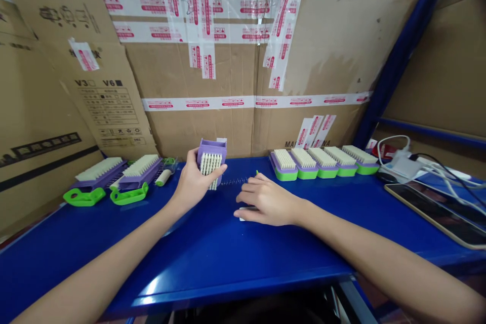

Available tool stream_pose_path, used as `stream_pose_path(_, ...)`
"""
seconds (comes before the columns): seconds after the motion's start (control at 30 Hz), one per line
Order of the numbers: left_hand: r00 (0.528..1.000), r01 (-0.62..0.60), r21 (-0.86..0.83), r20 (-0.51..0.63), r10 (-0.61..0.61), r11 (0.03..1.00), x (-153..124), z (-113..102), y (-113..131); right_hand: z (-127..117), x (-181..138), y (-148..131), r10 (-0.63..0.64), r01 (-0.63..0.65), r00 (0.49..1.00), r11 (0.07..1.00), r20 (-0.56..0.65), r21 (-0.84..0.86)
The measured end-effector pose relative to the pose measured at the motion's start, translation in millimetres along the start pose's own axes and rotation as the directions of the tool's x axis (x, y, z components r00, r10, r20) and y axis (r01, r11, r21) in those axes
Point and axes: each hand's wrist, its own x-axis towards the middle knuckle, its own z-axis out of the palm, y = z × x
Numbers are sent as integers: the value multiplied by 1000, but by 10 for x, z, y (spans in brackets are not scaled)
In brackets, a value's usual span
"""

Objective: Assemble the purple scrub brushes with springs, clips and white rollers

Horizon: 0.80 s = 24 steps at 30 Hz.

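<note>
My left hand [193, 179] is closed round a purple brush head [212, 145] with pale bristles, held tilted above the blue table with its bristles towards me. To the right of it, my right hand [268, 200] is low over the table with its fingers curled. A small white part [247, 213] shows between its thumb and fingers, mostly hidden by the hand. A green tip [257, 172] sticks out beyond the knuckles. Between the two hands lies a thin coil spring [233, 181], stretched along the tabletop.
Several finished-looking brushes with green bases [326, 172] stand in a row at the back right. Purple brush heads [140, 169], green handles [129, 196] and a white-and-green part [164, 177] lie at the left. A phone [436, 212] and cables [436, 172] lie right. Cardboard [197, 131] walls the back.
</note>
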Motion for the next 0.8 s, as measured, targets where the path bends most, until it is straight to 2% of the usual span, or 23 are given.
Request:
stream_pose_path(0.17, 999, 47, -32, -19, -47, 998, 24, 25, -77, 32, -2, 72, 105, -107, 991, 994, -83, -17)
stream_pose_path(0.37, 997, 69, -66, -15, -70, 995, 36, 40, -113, 39, -5, 158, 279, -277, 949, 960, -149, 30)
stream_pose_path(0.6, 998, 59, -71, -21, -60, 996, 35, 32, -101, 109, -7, 218, 382, -378, 922, 924, -61, 63)
stream_pose_path(0.8, 998, 67, -66, -9, -68, 996, 24, 18, -53, 197, -26, 281, 388, -389, 921, 910, 35, 145)
